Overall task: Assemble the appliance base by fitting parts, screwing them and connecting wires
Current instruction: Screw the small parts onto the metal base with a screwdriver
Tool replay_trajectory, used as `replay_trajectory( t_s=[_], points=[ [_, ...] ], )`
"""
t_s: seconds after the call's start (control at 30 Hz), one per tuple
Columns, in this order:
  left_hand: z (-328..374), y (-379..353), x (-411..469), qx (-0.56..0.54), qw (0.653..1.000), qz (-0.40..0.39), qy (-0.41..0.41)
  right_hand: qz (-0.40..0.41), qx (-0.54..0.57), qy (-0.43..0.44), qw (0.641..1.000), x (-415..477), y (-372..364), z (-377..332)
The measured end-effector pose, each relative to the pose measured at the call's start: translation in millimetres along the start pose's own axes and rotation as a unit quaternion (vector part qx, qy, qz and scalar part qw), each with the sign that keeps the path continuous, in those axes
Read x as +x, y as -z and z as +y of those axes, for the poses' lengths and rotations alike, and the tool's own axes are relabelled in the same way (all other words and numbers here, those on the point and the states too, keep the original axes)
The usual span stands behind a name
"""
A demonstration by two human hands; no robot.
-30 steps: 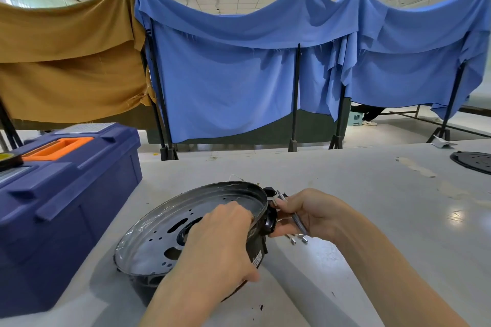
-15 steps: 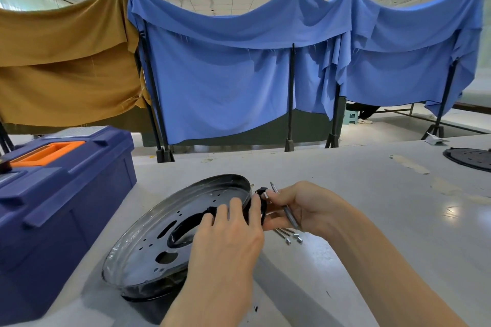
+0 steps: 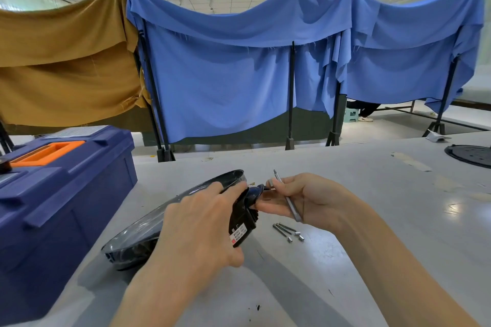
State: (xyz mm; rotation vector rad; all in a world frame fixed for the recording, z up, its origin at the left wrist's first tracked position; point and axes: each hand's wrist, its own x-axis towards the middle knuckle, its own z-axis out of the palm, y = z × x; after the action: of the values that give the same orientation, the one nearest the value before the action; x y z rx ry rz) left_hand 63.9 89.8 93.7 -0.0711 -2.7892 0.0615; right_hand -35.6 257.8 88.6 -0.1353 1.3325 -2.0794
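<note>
Tipped steeper than before, the round black appliance base (image 3: 138,231) looks stiff and light, best held where left hand (image 3: 196,225) fingers clamp its rim; right hand (image 3: 316,199) fingers pinch a grey screwdriver (image 3: 289,203).

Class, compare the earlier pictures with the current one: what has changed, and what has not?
The left hand has tipped the appliance base up steeply, so its rim now shows nearly edge-on, and grips its side. The right hand keeps holding the screwdriver at the base's edge. The screws and toolbox stayed put.
</note>
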Motion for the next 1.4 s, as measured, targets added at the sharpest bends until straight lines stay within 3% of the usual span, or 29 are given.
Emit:
replay_trajectory(
  t_s=[0.13,0.23,0.47,1.07,1.4],
  points=[
    [-6,6,2,-0.009,1.0,0.0,0.008,0.024,-0.039,0.025,0.999,0,5,-1],
    [-17,13,4,-0.047,0.998,0.012,0.026,0.035,-0.13,0.049,0.99,0,7,0],
    [-35,25,6,-0.16,0.982,0.067,0.073,-0.018,-0.187,0.075,0.979,-6,-9,5],
    [-41,25,10,-0.239,0.967,0.069,0.051,-0.025,-0.095,0.111,0.989,-2,-32,26],
    [-25,24,9,-0.237,0.97,0.059,0.004,0.048,-0.038,0.08,0.995,-7,-30,17]
  ],
)
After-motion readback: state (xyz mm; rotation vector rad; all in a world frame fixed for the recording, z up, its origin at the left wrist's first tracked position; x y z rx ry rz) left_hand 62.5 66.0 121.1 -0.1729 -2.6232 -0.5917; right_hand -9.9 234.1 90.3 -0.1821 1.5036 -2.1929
